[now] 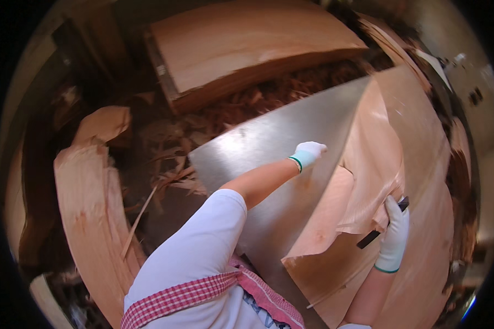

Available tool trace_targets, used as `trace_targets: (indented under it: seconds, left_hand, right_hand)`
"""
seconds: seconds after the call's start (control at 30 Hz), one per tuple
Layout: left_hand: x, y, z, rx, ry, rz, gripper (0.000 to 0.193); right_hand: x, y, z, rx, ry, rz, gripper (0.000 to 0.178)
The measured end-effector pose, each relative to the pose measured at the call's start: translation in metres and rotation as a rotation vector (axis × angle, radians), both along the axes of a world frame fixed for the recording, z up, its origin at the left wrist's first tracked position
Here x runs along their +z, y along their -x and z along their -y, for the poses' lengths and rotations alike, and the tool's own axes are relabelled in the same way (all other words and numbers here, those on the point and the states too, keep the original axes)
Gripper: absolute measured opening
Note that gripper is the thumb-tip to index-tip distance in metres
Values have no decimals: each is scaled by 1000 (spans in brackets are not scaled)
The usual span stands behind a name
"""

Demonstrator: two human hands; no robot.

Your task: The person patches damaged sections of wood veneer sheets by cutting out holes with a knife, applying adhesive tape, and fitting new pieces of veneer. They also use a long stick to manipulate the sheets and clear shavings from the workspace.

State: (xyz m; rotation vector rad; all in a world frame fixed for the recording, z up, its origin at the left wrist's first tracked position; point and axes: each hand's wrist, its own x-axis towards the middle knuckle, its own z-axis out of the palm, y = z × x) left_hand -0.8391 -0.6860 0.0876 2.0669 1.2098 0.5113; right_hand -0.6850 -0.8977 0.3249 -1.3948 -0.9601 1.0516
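Observation:
My left hand [310, 153], in a white glove with a green cuff, reaches over a shiny metal tabletop [269, 137]. Its fingers are curled in, and nothing shows in them. My right hand [394, 236], gloved the same way, grips a short dark flat bar [369, 239], whose ends stick out on both sides of the hand. Beside its fingers is the torn edge of a thin, curling wood veneer sheet [374, 142]. That sheet lies loosely over more flat veneer [422, 263] on the right.
A large stack of veneer [252, 41] stands at the back, above a heap of shredded wood scraps [269, 98]. Long veneer pieces [85, 203] lean at the left. Thin strips [175, 181] litter the floor between. Further veneer edges [392, 46] rise at the back right.

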Motion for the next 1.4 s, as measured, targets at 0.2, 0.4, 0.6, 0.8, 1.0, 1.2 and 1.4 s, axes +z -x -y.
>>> trace_targets:
  seconds: [0.2, 0.4, 0.6, 0.8, 1.0, 1.2, 1.4]
  left_hand:
    - [10, 163, 32, 358, 43, 254, 37]
    - [-17, 377, 165, 746, -88, -232, 42]
    - [-59, 412, 316, 220, 542, -788, 39]
    - [-70, 302, 427, -393, 647, -408, 42]
    - [165, 139, 403, -500, 525, 323, 31]
    - [321, 15, 559, -2069, 814, 1127, 16]
    - [337, -70, 754, -2234, 880, 1304, 32]
  right_hand:
    - [-72, 87, -42, 198, 150, 44, 18]
    - [-93, 164, -51, 499, 405, -46, 46]
    - [-129, 148, 19, 559, 525, -68, 47]
    - [-138, 100, 157, 400, 566, -154, 39]
    - [-145, 16, 358, -58, 454, -349, 30]
    - [-199, 4, 612, -461, 361, -591, 24]
    - [-228, 76, 855, -967, 209, -787, 29]
